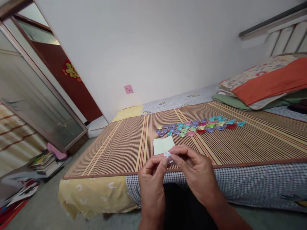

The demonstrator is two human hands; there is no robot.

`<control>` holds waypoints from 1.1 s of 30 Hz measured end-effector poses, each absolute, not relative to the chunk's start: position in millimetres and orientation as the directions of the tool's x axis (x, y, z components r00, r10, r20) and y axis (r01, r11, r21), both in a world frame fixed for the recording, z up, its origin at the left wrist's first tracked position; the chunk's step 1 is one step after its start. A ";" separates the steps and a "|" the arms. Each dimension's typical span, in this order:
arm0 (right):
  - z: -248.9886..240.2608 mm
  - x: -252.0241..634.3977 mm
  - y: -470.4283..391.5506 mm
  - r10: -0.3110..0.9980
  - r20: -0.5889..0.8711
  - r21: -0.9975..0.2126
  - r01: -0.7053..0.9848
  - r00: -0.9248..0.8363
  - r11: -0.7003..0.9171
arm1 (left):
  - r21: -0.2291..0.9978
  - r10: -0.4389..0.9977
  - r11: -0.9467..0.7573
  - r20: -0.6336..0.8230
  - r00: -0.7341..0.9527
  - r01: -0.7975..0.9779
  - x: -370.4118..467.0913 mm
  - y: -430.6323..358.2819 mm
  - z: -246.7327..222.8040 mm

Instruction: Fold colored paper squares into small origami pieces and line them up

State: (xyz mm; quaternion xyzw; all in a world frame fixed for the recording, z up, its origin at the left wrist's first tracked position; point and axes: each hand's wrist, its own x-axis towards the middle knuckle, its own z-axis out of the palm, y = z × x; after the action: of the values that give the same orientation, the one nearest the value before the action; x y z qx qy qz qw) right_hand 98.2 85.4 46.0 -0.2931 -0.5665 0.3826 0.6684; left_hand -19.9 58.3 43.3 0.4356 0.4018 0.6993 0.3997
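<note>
A small folded piece of pale, whitish-lilac paper (167, 155) is pinched between both hands, above the near edge of the mat. My left hand (153, 179) grips its left side with thumb and forefinger. On its right side, the thumb and fingers of my right hand (198, 172) are closed on it. The fingertips hide part of the paper. Just beyond them, a pale green stack of square paper sheets (163, 144) lies on the mat. Farther back, several small folded paper figures (192, 129) in many colours stand in slanting rows.
A striped bamboo mat (120, 143) covers the bed. Folded bedding (268, 80) is piled at the right. A pink note (128, 89) is stuck on the wall. Books (44, 163) sit on the floor side at left, near a glass-panelled door (35, 76).
</note>
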 end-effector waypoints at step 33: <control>39.1 112.4 92.8 0.903 0.421 -0.905 -0.108 -0.080 0.413 | 0.965 0.978 -0.200 0.186 -0.094 -0.172 -12.5 66.1 43.2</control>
State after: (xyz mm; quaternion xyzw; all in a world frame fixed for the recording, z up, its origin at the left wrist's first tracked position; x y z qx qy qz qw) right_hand 112.4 92.8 39.1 -0.3329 -0.5976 0.4277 0.5909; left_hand -12.5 66.1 43.2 0.4791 0.4204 0.6086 0.4726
